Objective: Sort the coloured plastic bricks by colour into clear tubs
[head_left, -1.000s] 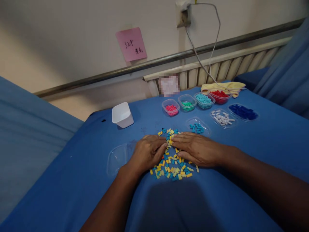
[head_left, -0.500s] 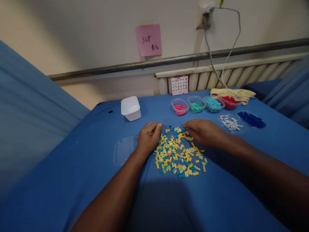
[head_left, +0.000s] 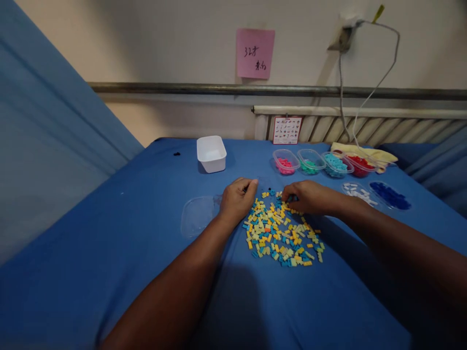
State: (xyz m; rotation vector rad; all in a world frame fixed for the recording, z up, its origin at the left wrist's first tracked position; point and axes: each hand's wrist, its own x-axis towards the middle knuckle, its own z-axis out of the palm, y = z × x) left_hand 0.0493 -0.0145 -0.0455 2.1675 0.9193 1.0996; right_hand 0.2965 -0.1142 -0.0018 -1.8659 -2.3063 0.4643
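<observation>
A spread of small toy building bricks (head_left: pixel 272 226) in yellow, pale green and teal, with an orange one among them, lies on the blue cloth. My left hand (head_left: pixel 239 197) rests at the pile's upper left, fingers curled and thumb laid over them; whatever is inside is hidden. At the upper right edge of the pile, my right hand (head_left: pixel 304 196) reaches down with its fingertips pinched among the bricks. What it grips is too small to make out. Beside my left wrist lies a clear plastic lid or shallow tray (head_left: pixel 197 218).
Behind the pile stands a white tub (head_left: pixel 211 154). Clear tubs hold pink bricks (head_left: pixel 284 166), green bricks (head_left: pixel 309 168), light blue bricks (head_left: pixel 334 164) and red bricks (head_left: pixel 359 165). White bricks (head_left: pixel 359 193) and dark blue bricks (head_left: pixel 390 195) lie in shallow trays. A picture card (head_left: pixel 287 130) leans at the radiator.
The camera view has turned, so the scene sits further right. My right fingers have closed together and come down at the pile's top edge. My left hand stays curled beside the bricks.
</observation>
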